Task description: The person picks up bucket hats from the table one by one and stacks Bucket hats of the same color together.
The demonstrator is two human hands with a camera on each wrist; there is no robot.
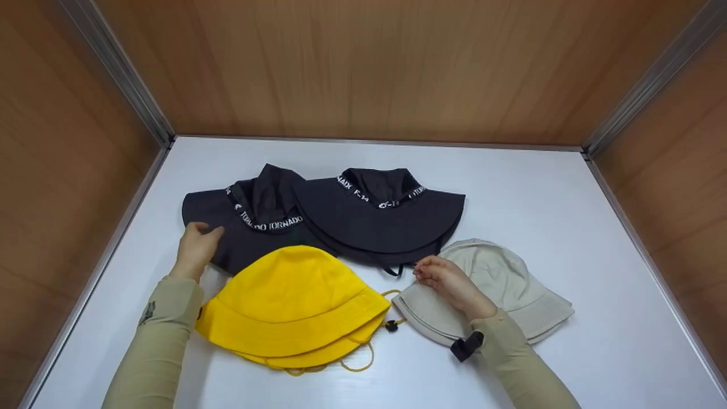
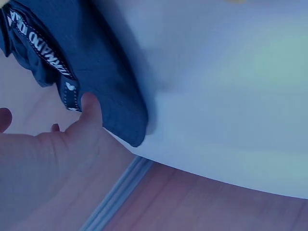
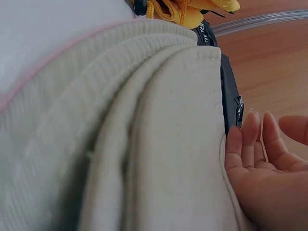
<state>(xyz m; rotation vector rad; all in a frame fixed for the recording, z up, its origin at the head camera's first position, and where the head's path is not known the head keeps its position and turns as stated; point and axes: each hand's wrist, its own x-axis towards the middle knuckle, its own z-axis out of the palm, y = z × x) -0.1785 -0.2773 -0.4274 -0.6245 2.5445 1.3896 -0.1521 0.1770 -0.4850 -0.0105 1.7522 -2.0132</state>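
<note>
My left hand (image 1: 196, 250) hovers at the left brim edge of a black hat (image 1: 247, 244) with a "TORNADO" band; its fingers are loosely bent, with nothing seen between them. In the left wrist view the thumb of the left hand (image 2: 53, 163) overlaps that brim; whether it touches cannot be told. My right hand (image 1: 451, 284) is over the left part of a beige bucket hat (image 1: 511, 284), fingers relaxed and holding nothing visible. A second black hat (image 1: 380, 227) lies partly over the first. A yellow bucket hat (image 1: 295, 295) lies flattened in front, between my forearms.
The hats lie on a white tabletop (image 1: 613, 272) with wooden panels (image 1: 363, 68) at the back and both sides. A yellow cord with a black toggle (image 1: 391, 325) trails from the yellow hat. A small black device (image 1: 467, 346) sits at my right wrist.
</note>
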